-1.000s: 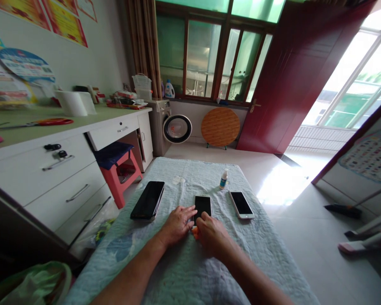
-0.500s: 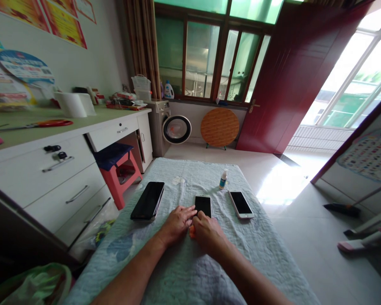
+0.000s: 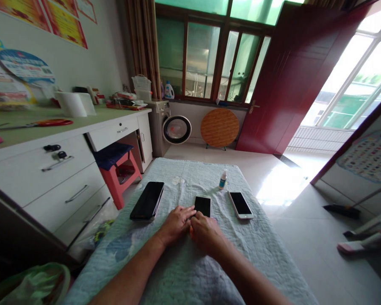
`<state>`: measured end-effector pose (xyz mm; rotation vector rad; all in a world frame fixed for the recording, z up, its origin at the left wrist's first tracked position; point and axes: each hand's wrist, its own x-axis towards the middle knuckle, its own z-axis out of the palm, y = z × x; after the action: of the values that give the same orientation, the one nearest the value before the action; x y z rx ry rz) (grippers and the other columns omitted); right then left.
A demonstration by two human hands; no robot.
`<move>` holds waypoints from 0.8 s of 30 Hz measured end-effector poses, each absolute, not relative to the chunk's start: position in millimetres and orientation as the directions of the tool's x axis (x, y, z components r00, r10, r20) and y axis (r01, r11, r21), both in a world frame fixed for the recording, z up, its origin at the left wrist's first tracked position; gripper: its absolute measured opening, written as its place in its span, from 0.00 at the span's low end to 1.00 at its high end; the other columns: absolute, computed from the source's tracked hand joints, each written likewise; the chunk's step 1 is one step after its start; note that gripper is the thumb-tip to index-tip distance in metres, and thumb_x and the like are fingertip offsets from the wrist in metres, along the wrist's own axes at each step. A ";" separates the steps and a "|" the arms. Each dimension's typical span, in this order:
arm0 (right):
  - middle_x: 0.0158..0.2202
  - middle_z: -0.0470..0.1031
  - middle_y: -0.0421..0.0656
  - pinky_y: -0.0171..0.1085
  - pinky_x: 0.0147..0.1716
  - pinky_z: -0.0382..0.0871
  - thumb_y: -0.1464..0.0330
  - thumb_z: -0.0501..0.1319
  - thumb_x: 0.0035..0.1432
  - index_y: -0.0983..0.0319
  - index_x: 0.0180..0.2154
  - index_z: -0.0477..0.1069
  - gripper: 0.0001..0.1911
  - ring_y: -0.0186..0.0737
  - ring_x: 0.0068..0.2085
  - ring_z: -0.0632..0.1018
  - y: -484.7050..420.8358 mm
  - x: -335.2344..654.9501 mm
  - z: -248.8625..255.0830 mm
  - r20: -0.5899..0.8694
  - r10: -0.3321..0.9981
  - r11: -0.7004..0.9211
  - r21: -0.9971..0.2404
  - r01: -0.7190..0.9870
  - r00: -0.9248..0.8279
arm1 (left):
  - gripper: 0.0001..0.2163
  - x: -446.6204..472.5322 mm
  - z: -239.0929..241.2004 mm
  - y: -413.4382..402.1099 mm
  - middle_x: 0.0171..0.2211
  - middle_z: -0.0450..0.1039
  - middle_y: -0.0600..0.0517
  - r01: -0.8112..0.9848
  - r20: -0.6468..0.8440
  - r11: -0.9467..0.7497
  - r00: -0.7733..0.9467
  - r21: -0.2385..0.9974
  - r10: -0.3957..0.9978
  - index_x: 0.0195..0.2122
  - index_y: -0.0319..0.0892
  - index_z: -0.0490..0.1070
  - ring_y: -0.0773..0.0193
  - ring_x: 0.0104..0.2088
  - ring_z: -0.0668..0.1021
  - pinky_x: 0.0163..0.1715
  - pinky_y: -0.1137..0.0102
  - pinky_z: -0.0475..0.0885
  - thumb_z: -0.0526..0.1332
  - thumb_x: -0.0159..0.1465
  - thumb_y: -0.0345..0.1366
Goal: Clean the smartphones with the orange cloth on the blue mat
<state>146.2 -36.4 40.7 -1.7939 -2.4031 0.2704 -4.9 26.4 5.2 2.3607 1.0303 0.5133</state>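
Observation:
A white phone with a dark screen [image 3: 203,204] lies flat in the middle of the cloth-covered table. My left hand [image 3: 179,220] rests with its fingers stretched out against the phone's left edge. Over the phone's lower part, my right hand [image 3: 205,228] is closed on an orange cloth [image 3: 191,232], of which only a small bit shows beneath the fingers. To the left lies a larger black phone [image 3: 148,201]. A second white phone [image 3: 240,205] lies to the right, and a small spray bottle [image 3: 222,179] stands upright behind it.
A pale blue quilted cloth [image 3: 184,173] covers the table. On the left are a white drawer desk [image 3: 60,169] and a pink stool [image 3: 131,165] with a dark seat. Farther back stands a washing machine with its round door [image 3: 177,129] swung out. A broom [image 3: 341,209] is on the right.
My right hand has shifted slightly left over the phone's lower part, and less of the orange cloth shows. The left hand and the other phones stay in place.

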 end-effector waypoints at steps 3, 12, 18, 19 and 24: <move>0.42 0.74 0.43 0.34 0.30 0.57 0.69 0.55 0.60 0.59 0.40 0.73 0.09 0.37 0.34 0.75 -34.1 140.8 41.0 -0.011 0.959 0.271 -0.271 0.924 -0.285 | 0.19 -5.5 6.0 25.8 0.59 0.68 0.50 0.543 0.158 -0.590 0.642 0.597 0.751 0.57 0.44 0.70 0.56 0.54 0.72 0.57 0.62 0.65 0.57 0.65 0.38; 0.36 0.70 0.43 0.34 0.26 0.50 0.69 0.55 0.62 0.62 0.35 0.71 0.07 0.32 0.29 0.70 -49.1 173.8 39.2 -0.051 0.970 0.217 -0.266 0.939 -0.239 | 0.19 -2.3 5.0 23.6 0.60 0.68 0.52 0.582 0.165 -0.582 0.613 0.568 0.773 0.55 0.45 0.72 0.56 0.53 0.72 0.57 0.61 0.66 0.60 0.62 0.34; 0.32 0.68 0.41 0.33 0.26 0.50 0.74 0.55 0.60 0.63 0.31 0.70 0.07 0.30 0.27 0.66 -48.9 199.4 49.2 -0.086 0.979 0.152 -0.290 0.945 -0.184 | 0.18 -2.1 3.9 21.6 0.59 0.68 0.52 0.587 0.191 -0.595 0.605 0.549 0.773 0.55 0.46 0.72 0.56 0.52 0.72 0.56 0.61 0.66 0.60 0.62 0.34; 0.31 0.67 0.41 0.32 0.27 0.51 0.75 0.54 0.60 0.63 0.30 0.69 0.09 0.30 0.28 0.66 -47.1 199.3 52.5 -0.053 0.984 0.148 -0.308 0.940 -0.172 | 0.19 -2.5 4.3 21.0 0.59 0.68 0.52 0.588 0.189 -0.594 0.605 0.549 0.774 0.55 0.45 0.71 0.56 0.52 0.72 0.56 0.61 0.66 0.60 0.62 0.34; 0.35 0.66 0.40 0.29 0.31 0.57 0.74 0.54 0.62 0.63 0.30 0.70 0.09 0.29 0.30 0.68 -40.2 183.5 55.5 0.090 0.964 0.262 -0.481 0.837 -0.250 | 0.22 -5.3 8.8 18.6 0.61 0.66 0.49 0.582 0.166 -0.598 0.625 0.551 0.762 0.57 0.43 0.69 0.54 0.56 0.70 0.58 0.61 0.64 0.63 0.61 0.40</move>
<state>183.5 -40.2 55.5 -1.6415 -2.1727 0.4796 -5.3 18.6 8.8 2.3998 1.0613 0.5411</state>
